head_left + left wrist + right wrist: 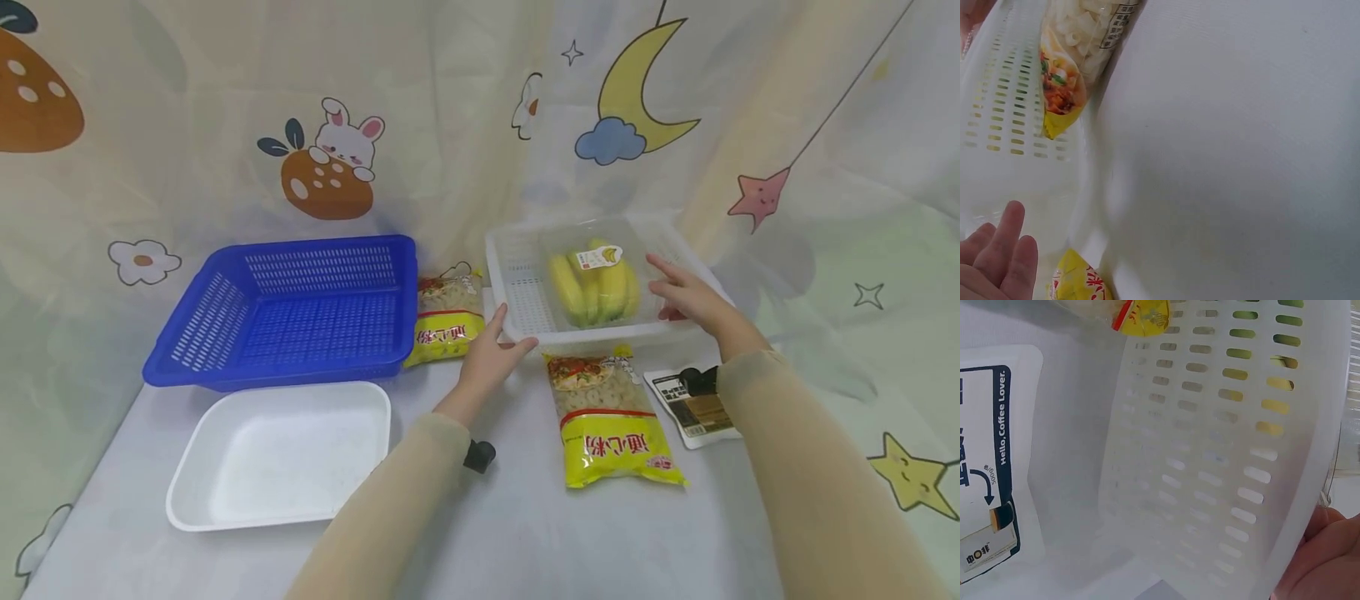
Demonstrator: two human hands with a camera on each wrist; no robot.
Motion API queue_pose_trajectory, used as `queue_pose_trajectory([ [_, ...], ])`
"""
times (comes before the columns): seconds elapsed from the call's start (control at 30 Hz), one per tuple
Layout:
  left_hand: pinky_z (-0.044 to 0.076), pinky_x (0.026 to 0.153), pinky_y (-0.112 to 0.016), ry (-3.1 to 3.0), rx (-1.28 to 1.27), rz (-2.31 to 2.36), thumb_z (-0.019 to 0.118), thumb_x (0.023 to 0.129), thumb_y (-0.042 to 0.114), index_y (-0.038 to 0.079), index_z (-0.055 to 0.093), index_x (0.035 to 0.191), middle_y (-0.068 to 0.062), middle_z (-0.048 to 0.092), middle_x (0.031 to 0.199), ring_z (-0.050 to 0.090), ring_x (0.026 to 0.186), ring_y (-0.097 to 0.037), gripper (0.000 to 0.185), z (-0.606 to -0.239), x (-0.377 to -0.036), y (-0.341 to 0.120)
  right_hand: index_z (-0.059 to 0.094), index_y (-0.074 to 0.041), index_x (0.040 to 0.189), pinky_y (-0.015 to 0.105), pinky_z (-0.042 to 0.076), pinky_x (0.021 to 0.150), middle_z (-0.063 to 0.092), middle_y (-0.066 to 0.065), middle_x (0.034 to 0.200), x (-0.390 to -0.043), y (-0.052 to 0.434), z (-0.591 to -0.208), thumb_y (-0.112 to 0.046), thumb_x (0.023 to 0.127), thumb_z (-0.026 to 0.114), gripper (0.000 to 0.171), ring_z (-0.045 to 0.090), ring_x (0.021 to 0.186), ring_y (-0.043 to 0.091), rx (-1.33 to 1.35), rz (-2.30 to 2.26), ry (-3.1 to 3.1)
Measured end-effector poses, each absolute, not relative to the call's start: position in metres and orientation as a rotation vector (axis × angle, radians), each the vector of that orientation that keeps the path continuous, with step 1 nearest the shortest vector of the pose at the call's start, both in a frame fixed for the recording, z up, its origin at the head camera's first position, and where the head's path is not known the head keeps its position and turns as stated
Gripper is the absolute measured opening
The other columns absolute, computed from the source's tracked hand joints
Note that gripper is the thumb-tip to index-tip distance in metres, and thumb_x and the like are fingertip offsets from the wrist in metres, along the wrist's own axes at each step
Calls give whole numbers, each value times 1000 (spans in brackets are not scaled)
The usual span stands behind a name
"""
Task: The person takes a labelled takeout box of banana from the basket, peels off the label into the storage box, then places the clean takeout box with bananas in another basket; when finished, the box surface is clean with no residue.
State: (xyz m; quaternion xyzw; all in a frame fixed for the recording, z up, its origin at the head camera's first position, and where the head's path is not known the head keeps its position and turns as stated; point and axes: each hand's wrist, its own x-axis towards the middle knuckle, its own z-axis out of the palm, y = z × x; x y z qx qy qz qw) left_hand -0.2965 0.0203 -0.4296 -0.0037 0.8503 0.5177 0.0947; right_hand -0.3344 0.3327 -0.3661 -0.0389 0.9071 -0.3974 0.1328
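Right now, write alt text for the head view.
Two hands, left and right, hold a white basket of bananas. A blue basket, white tray and macaroni bag lie nearby.

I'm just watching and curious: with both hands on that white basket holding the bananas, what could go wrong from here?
The left hand pinches only the near corner rim of the white basket, so it might slip or tip. The boxed bananas sit loose inside and could slide. The pasta bag lies right against the basket's front and might get dragged or knocked.
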Motion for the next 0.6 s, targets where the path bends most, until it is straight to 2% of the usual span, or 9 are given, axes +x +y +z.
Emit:
queue_pose_trajectory([
  [0.2, 50, 89, -36, 2527, -14, 1522, 65, 77, 50, 39, 20, 142, -1, 34, 146, 57, 108, -18, 81, -428, -296, 21, -3, -28, 145, 23, 48, 69, 20, 30, 144, -333, 335, -361, -40, 96, 34, 63, 57, 68, 7, -72, -1208, 2587],
  [0.37, 45, 96, -40, 2579, 18, 1476, 62, 78, 53, 34, 19, 144, -1, 33, 147, 51, 118, -21, 81, -422, -295, 19, -4, -27, 145, 18, 49, 67, 18, 28, 143, -330, 342, -356, -37, 97, 34, 63, 56, 65, 3, -52, -1392, 2527],
  [0.5, 44, 98, -41, 2544, 36, 1586, 61, 78, 53, 34, 21, 143, 1, 28, 149, 47, 124, -21, 79, -410, -294, 10, -4, -33, 145, 16, 48, 68, 17, 26, 142, -325, 343, -348, -39, 97, 32, 61, 57, 66, 2, -73, -1466, 2525],
  [0.6, 45, 96, -41, 2497, 22, 1676, 61, 79, 52, 36, 24, 142, 0, 30, 148, 47, 124, -20, 75, -396, -292, -1, -2, -37, 144, 16, 49, 69, 22, 22, 140, -318, 341, -339, -41, 97, 31, 58, 57, 67, 2, -80, -1485, 2547],
])
